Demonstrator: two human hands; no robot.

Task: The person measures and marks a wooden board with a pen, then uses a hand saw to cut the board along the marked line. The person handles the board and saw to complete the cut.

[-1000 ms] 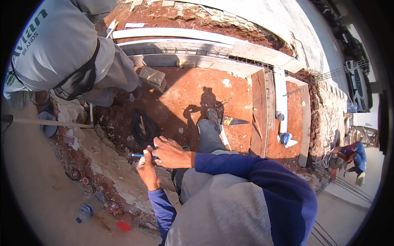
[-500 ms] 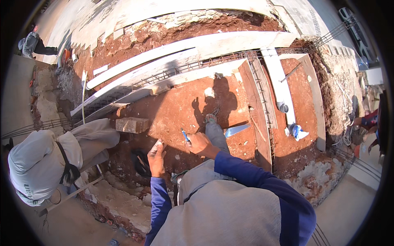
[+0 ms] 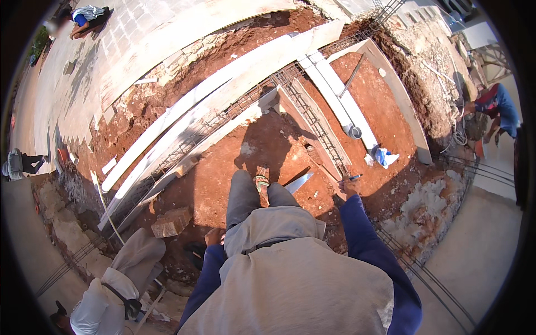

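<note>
Head view: right hand (image 3: 347,188), grip clamped on a blue-handled tool (image 3: 354,177), beside the rebar cage (image 3: 318,125).

Hard, low sunlight falls across the red earth (image 3: 223,184), bright and warm, with no dim corner inside the picture circle. The person's own shadow (image 3: 268,139) stretches away from the feet toward the far edge of the pit, so the sun stands behind them. The pale paving (image 3: 111,61) at the far left glares almost white, and the concrete beams (image 3: 223,89) are near washed out. The fisheye bends every straight beam and rebar line into a curve toward the rim, and a black ring frames the view. The middle is sharp; the distant figures near the rim are small and soft. The grey garment (image 3: 296,279) at the near edge lies partly in shade.
</note>
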